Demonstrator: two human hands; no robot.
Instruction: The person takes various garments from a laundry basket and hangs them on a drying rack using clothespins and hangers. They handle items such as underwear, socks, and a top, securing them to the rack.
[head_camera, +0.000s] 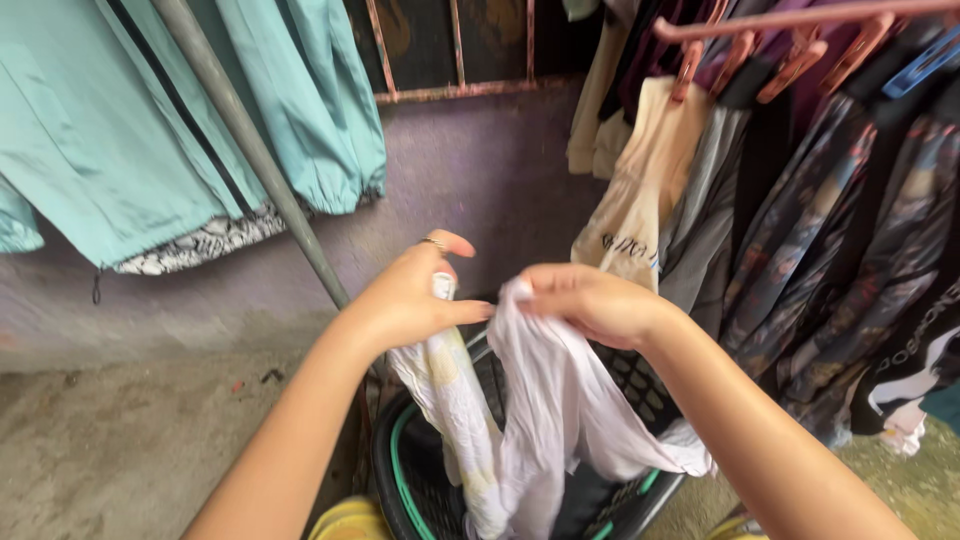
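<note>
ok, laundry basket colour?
Black basket with a green rim band, clearest in the head view.

one head-worn view, angled down and forward, close over the hands (500, 300) above a laundry basket (620, 380)

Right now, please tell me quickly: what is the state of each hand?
Left hand: closed, gripping one end of the damp white cloth above the black laundry basket.
Right hand: closed, holding the same cloth's other bunched end.

Two hands (415, 300), one cloth (540, 400), one basket (420, 490).
</note>
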